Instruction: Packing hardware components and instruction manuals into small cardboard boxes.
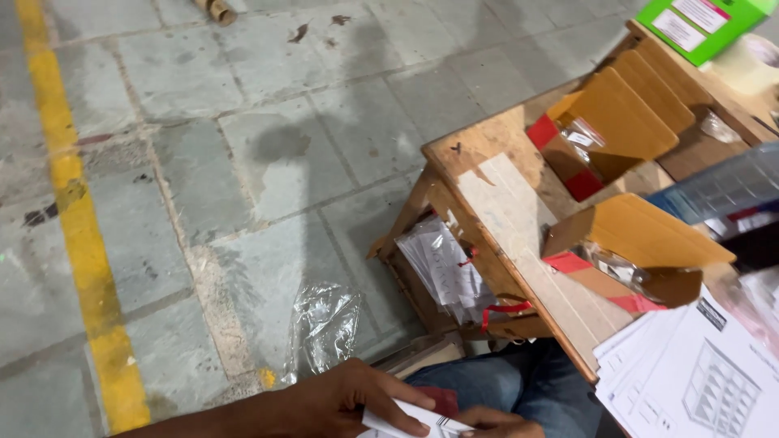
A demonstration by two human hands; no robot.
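Below table edge | hands pinch paper | floor open leftward

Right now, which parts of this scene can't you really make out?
- Folded white paper between the left hand and right hand: cut off by the bottom edge of the head view.
- Contents of the two open brown cardboard boxes: veiled by clear wrapping.
- Stack of white printed sheets: drawing runs off the frame.
- Green box: cut by the top edge.

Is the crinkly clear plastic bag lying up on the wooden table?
No, the clear plastic bag lies on the grey stone floor, beside the wooden table.
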